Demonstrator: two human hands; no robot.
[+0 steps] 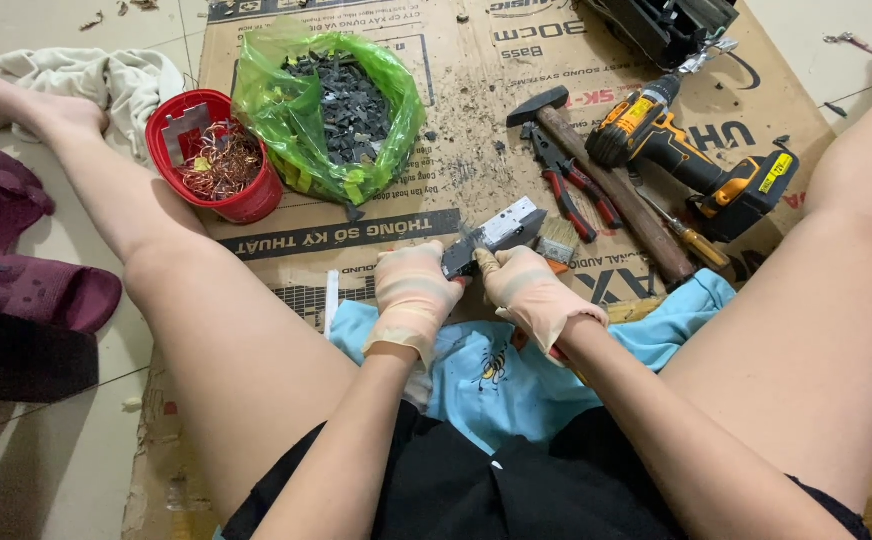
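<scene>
Gloved left hand (pixel 413 290) and right hand (pixel 528 290) both closed around a grey metal block (pixel 496 232), over flattened cardboard (pixel 436 190), pliers (pixel 571 185), hammer (pixel 606 180), cordless drill (pixel 691 150) beside.

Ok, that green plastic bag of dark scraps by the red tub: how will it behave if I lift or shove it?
The green bag looks thin and floppy, so it would probably sag rather than keep its shape. It sits open and piled with loose dark scraps, so tipping it would likely spill them. Pushed, it may drag and bunch on the cardboard, possibly nudging the red tub.
</scene>
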